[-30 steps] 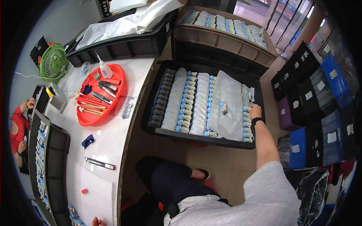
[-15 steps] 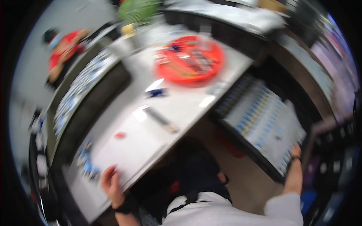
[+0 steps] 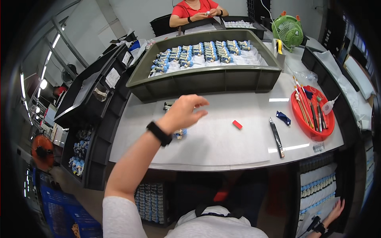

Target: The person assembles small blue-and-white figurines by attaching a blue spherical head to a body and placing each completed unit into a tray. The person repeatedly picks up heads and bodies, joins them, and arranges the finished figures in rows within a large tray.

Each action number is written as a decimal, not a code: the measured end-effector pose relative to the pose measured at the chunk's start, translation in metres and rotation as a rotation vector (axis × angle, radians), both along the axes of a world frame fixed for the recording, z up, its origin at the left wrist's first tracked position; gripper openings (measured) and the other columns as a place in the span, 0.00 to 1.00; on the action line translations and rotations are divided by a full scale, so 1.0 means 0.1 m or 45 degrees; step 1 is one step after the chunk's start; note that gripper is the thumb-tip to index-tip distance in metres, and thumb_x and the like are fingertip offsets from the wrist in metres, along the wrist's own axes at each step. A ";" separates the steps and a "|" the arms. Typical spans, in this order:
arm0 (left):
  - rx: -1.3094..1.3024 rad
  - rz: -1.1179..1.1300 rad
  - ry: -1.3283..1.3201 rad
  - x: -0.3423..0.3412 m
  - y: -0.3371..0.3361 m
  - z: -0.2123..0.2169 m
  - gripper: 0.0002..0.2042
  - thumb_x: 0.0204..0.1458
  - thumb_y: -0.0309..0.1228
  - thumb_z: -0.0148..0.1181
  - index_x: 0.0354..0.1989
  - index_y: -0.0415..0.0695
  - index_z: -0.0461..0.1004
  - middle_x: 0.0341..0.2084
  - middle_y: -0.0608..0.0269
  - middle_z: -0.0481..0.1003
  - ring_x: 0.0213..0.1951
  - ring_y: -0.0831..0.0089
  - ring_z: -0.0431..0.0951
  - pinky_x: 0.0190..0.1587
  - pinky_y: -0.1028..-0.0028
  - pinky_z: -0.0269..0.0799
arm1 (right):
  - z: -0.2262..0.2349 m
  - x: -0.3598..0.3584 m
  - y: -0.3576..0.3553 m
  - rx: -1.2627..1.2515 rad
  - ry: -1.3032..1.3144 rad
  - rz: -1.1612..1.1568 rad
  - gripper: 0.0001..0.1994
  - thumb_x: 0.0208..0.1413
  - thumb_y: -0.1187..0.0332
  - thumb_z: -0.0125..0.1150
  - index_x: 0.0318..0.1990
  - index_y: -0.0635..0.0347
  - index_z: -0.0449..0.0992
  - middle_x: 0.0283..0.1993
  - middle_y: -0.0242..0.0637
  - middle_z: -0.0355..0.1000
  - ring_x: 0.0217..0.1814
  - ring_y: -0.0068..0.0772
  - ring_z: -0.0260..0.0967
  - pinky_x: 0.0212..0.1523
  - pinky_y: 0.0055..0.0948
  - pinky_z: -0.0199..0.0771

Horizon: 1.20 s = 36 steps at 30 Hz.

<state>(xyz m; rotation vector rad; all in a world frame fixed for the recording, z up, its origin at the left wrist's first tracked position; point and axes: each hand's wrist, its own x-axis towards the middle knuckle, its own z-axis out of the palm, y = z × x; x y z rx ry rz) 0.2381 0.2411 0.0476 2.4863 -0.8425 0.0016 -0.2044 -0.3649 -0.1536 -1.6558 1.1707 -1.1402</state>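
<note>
My left hand reaches over the white worktop with thumb and fingers apart, nothing visible in them. Beneath and beside it lie small blue-and-white figurines, partly hidden by the hand and wrist. Low on the right, my right hand rests with fingers stretched out at the edge of a white sheet. That sheet lies in a dark tray holding rows of blue-topped figurines. A small dark object shows on the sheet near my wrist; its kind is unclear.
A large grey-green bin with rows of figurines stands across the worktop. To the right are a red block, a black pen-like tool and a red basin of brushes. Dark crates stack at left. A person sits opposite.
The view has swung and steadied. My left hand has moved from the worktop's near left edge inward over the figurines. My right hand remains at the right-hand tray.
</note>
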 end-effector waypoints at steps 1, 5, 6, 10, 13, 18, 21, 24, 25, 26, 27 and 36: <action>0.106 0.038 0.020 0.27 -0.02 -0.06 0.14 0.47 0.30 0.60 0.42 0.40 0.74 0.38 0.52 0.76 0.40 0.61 0.76 0.45 0.70 0.71 | 0.31 0.31 0.31 -0.032 -0.046 0.131 0.21 0.61 0.61 0.48 0.59 0.59 0.62 0.51 0.41 0.70 0.48 0.31 0.69 0.50 0.26 0.64; 0.520 0.204 0.080 0.92 -0.19 -0.26 0.18 0.46 0.35 0.60 0.46 0.42 0.74 0.44 0.49 0.74 0.49 0.55 0.73 0.52 0.65 0.68 | 0.94 1.50 1.68 0.039 -0.211 0.640 0.16 0.60 0.70 0.50 0.56 0.60 0.65 0.41 0.35 0.71 0.36 0.21 0.68 0.40 0.21 0.69; 0.555 0.238 0.131 0.99 -0.18 -0.34 0.18 0.47 0.36 0.60 0.46 0.43 0.74 0.44 0.50 0.74 0.49 0.57 0.73 0.52 0.66 0.68 | 0.94 1.74 1.97 -0.014 -0.279 0.845 0.15 0.60 0.71 0.50 0.54 0.60 0.66 0.39 0.36 0.71 0.34 0.21 0.68 0.38 0.20 0.70; 0.500 0.285 0.208 0.99 0.03 -0.52 0.18 0.42 0.30 0.63 0.45 0.44 0.76 0.38 0.52 0.76 0.41 0.59 0.77 0.46 0.68 0.71 | 0.94 2.30 2.94 0.318 -0.316 1.439 0.10 0.58 0.77 0.51 0.47 0.66 0.69 0.36 0.39 0.72 0.36 0.26 0.72 0.39 0.24 0.75; 0.107 0.126 0.157 0.81 -0.08 -0.44 0.17 0.45 0.29 0.63 0.46 0.41 0.75 0.34 0.53 0.77 0.35 0.66 0.78 0.40 0.72 0.73 | 0.96 2.49 3.35 0.351 -0.248 1.591 0.10 0.54 0.82 0.52 0.45 0.70 0.70 0.36 0.41 0.74 0.37 0.26 0.73 0.41 0.23 0.74; -0.820 0.007 0.884 -0.08 -0.15 -0.24 0.16 0.53 0.31 0.59 0.49 0.37 0.71 0.32 0.64 0.76 0.30 0.82 0.73 0.33 0.81 0.70 | 1.06 2.92 3.80 0.522 -0.329 1.760 0.10 0.58 0.78 0.50 0.47 0.69 0.69 0.39 0.42 0.74 0.39 0.26 0.73 0.41 0.23 0.73; -1.113 0.098 1.075 -0.52 -0.10 -0.41 0.18 0.54 0.30 0.58 0.51 0.37 0.69 0.35 0.64 0.75 0.34 0.82 0.73 0.37 0.81 0.70 | 1.12 3.14 4.05 0.770 -0.414 1.939 0.17 0.60 0.73 0.49 0.55 0.67 0.62 0.43 0.44 0.72 0.41 0.28 0.71 0.41 0.24 0.72; -1.414 0.187 1.097 -0.73 -0.15 -0.62 0.17 0.55 0.28 0.57 0.53 0.37 0.68 0.39 0.62 0.74 0.38 0.79 0.73 0.41 0.77 0.71 | 1.06 3.26 4.19 0.935 -0.378 2.090 0.19 0.61 0.72 0.49 0.58 0.65 0.59 0.44 0.44 0.72 0.41 0.29 0.71 0.41 0.24 0.72; -1.462 0.202 1.080 -0.75 -0.15 -0.71 0.18 0.55 0.28 0.56 0.53 0.37 0.67 0.39 0.62 0.74 0.39 0.79 0.73 0.42 0.77 0.71 | 1.02 3.28 4.21 0.888 -0.354 2.107 0.19 0.60 0.72 0.50 0.58 0.65 0.59 0.44 0.44 0.71 0.42 0.29 0.71 0.41 0.24 0.73; -1.510 0.216 1.062 -0.76 -0.16 -0.81 0.18 0.55 0.28 0.56 0.54 0.37 0.67 0.40 0.62 0.74 0.39 0.78 0.73 0.43 0.77 0.71 | 0.98 3.29 4.22 0.842 -0.329 2.123 0.20 0.60 0.72 0.51 0.58 0.64 0.59 0.44 0.43 0.71 0.42 0.29 0.71 0.41 0.25 0.73; -1.559 0.225 1.042 -0.77 -0.17 -0.89 0.18 0.55 0.27 0.56 0.54 0.37 0.67 0.40 0.61 0.74 0.40 0.78 0.73 0.44 0.77 0.71 | 0.94 3.31 4.23 0.788 -0.306 2.138 0.20 0.59 0.73 0.52 0.58 0.64 0.59 0.44 0.43 0.71 0.42 0.29 0.72 0.41 0.25 0.73; -1.647 0.269 0.754 -0.86 -0.22 -1.28 0.17 0.54 0.28 0.57 0.52 0.37 0.69 0.41 0.63 0.73 0.41 0.81 0.72 0.45 0.81 0.69 | 0.70 3.30 4.30 0.057 -0.297 1.828 0.29 0.42 0.79 0.68 0.55 0.63 0.65 0.43 0.37 0.67 0.44 0.27 0.68 0.41 0.24 0.74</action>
